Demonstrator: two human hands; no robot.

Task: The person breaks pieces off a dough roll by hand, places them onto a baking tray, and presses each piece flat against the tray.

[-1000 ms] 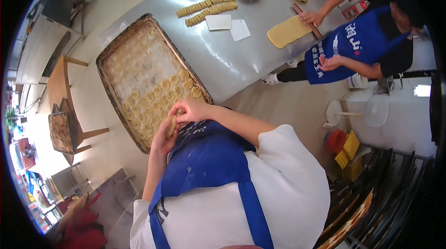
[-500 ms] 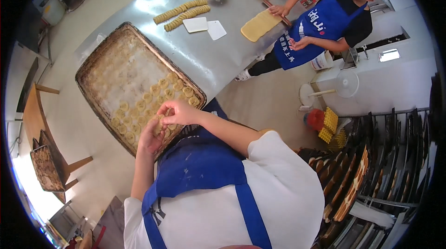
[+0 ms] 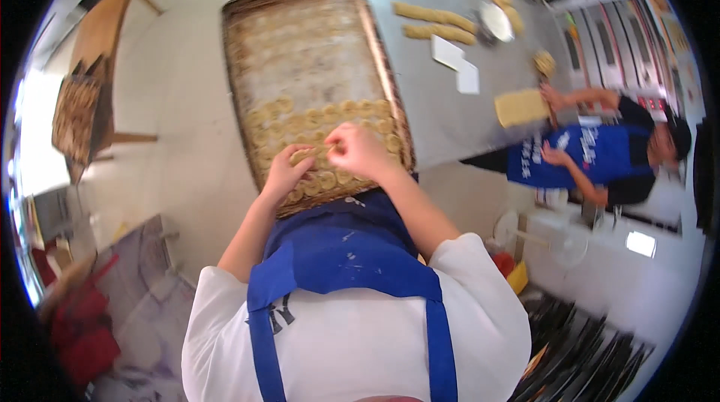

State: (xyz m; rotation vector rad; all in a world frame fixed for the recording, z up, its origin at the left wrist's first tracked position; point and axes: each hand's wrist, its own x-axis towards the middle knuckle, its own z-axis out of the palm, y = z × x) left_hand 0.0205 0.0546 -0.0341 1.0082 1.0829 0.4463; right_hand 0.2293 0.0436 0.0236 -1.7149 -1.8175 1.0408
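A large worn baking tray [image 3: 309,57] lies in front of me, its near half covered with rows of small round coiled dough pieces [image 3: 348,108]. Over these rows, my left hand [image 3: 285,171] has its fingers closed round a pale piece of dough [image 3: 301,155]. Just to its right, my right hand [image 3: 358,152] is held with thumb and fingers pinched together; motion blur hides whatever may be between them. A small gap separates the two hands.
On the metal table [image 3: 442,128] are two long dough rolls [image 3: 439,33], white scrapers [image 3: 467,76] and a bowl of white powder [image 3: 496,22]. At right, a co-worker in a blue apron [image 3: 592,151] handles a flat dough sheet [image 3: 521,108]. A wooden bench [image 3: 97,27] stands left.
My view has turned, so the tray appears more upright and the co-worker farther right. My hands, together over one dough piece before, have come apart; the left keeps a piece.
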